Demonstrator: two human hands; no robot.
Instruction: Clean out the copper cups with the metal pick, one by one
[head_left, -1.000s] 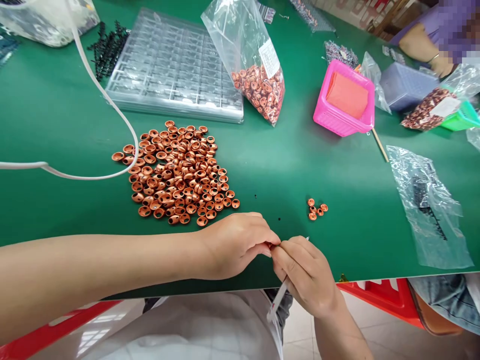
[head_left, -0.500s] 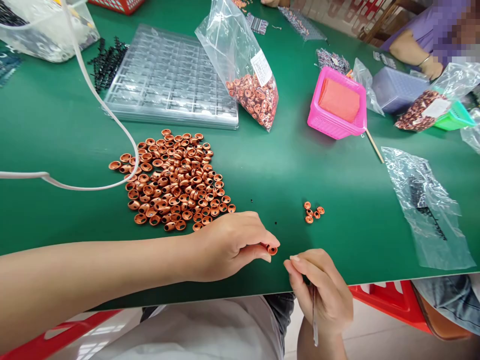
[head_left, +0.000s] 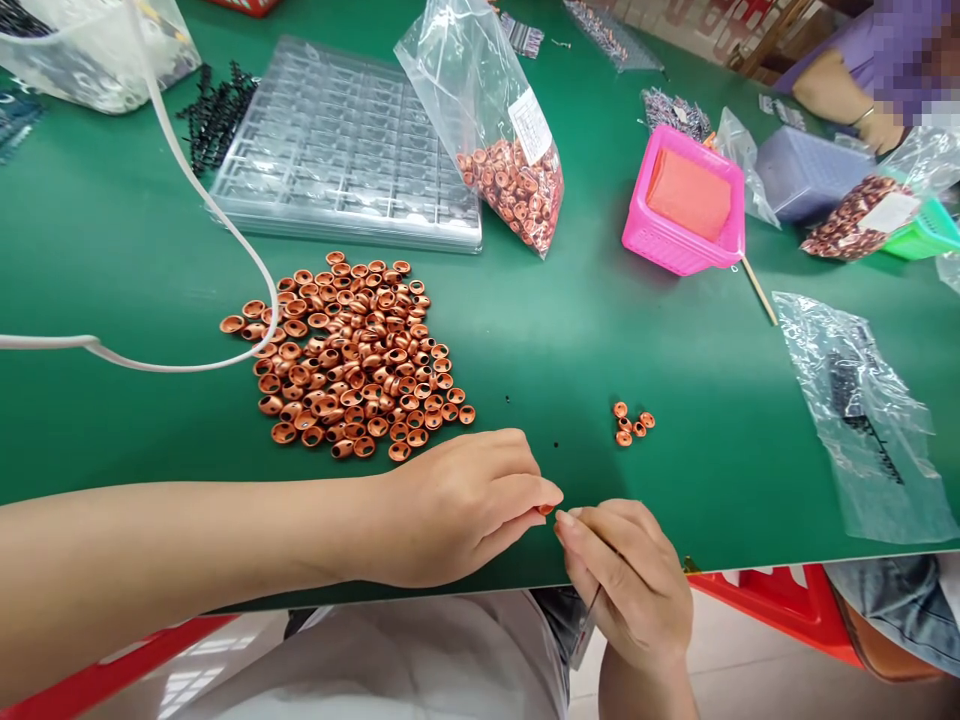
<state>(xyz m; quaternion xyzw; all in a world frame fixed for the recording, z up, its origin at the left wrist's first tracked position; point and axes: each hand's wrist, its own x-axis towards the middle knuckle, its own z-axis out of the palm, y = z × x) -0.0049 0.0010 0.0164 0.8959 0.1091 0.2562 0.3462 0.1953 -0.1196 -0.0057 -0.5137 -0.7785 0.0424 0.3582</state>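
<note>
Between the thumb and forefinger of my left hand is a small copper-coloured cup-shaped piece, mostly covered by the fingers. My right hand is closed, its fingertips pinched together close beside that piece. A thin metal tool sticks out below the right palm; its kind is unclear, and whatever the fingertips pinch is too small to make out. Beyond my left hand spreads a pile of similar copper pieces, with round holes in them. Several more copper pieces form a little group beyond my right hand.
Stacked clear trays and a plastic bag of copper pieces lie at the back. A white cable loops over the pile. To the right are a pink basket, a clear bag with black parts and another person's arm.
My right hand has come left, its fingertips now near the copper piece, and the metal tool has tilted. My left hand has turned, so less of the piece shows. The view has shifted slightly.
</note>
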